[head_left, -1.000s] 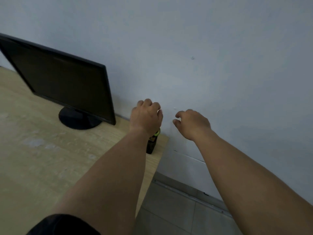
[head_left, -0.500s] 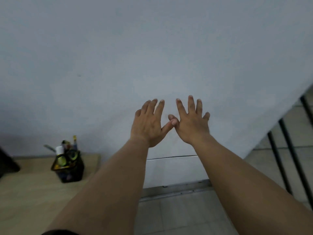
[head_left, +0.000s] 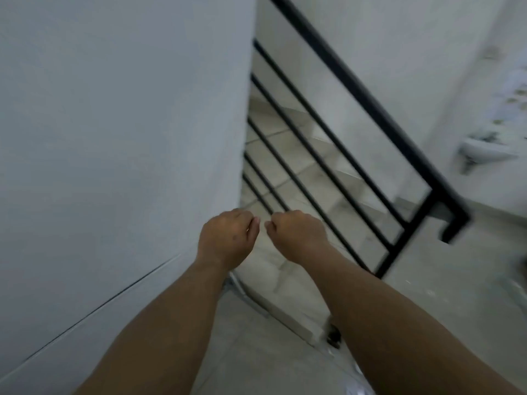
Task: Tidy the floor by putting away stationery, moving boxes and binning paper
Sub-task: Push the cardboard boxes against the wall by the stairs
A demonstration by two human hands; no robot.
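The left hand [head_left: 228, 240] and right hand [head_left: 298, 233] are hovering side by side, fingers curling loosely inward, holding nothing, before the black railing [head_left: 368, 109].

L hand [head_left: 228, 240]: fingers curled, empty | R hand [head_left: 298, 233]: same, prob. empty | forearms out, hands near, apart

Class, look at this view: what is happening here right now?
A person holds both bare hands out in front, the left hand and the right hand loosely curled, close together and holding nothing. They face the corner of a white wall, with a black stair railing and tiled steps beyond. No stationery, boxes or paper are in view.
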